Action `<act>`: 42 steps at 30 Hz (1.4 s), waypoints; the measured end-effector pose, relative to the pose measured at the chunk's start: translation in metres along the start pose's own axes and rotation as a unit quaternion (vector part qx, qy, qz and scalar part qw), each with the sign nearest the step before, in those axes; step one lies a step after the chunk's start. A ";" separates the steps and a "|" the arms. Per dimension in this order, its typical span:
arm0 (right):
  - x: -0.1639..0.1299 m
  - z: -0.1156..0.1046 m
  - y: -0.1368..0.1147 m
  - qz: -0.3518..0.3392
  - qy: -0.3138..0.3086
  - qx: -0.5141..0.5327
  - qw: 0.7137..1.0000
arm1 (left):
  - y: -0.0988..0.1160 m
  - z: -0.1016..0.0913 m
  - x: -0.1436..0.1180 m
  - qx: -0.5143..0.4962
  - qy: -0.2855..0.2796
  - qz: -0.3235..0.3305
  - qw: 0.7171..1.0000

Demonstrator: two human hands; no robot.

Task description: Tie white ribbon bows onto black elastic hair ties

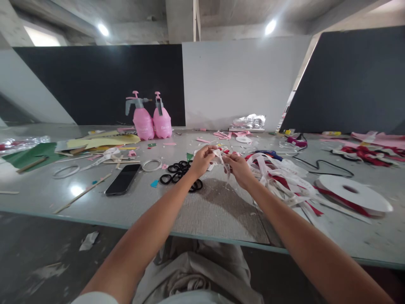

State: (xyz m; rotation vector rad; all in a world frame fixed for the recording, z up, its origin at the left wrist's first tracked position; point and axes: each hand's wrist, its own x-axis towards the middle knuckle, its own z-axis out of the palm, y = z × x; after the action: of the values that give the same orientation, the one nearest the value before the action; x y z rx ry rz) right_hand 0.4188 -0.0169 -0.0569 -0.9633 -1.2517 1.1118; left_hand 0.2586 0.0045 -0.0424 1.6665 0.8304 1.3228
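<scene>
**Head view: both hands pinching a white ribbon strip above the table**

Head camera. Left hand (202,160) and right hand (238,168) meet over the middle of the grey table (218,211), both arms stretched forward. Fingers of each hand are curled closed, pinching a short strip of white ribbon (220,157) that spans the small gap between the two hands. The strip sits raised off the table surface; a loose end hangs down just under the right hand. Exact finger placement on the strip is too small to resolve.

Just left of the grip, below the left hand: a cluster of black elastic hair ties (179,171), lying on the table. Further left of that: a white plastic ring (151,165), then a black smartphone (122,179) lying flat, screen up.

Right of the grip, beside the right wrist: a tangled heap of white and red ribbon lengths (281,177). Further right: a flat white ribbon spool (352,193) with red ribbon under it.

Beyond the grip, well apart to the left, at the table's far edge: two pink spray bottles (152,120), upright, side by side.
</scene>
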 end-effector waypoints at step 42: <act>-0.006 0.001 -0.014 -0.238 0.101 -0.241 0.935 | 0.000 0.012 -0.002 -0.005 0.059 0.017 0.998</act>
State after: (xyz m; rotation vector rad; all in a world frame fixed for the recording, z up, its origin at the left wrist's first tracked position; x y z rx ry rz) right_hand 0.4194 -0.0261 -0.0445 -1.0230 -1.5129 0.3188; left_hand 0.2699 0.0009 -0.0445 1.6148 0.8652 1.4582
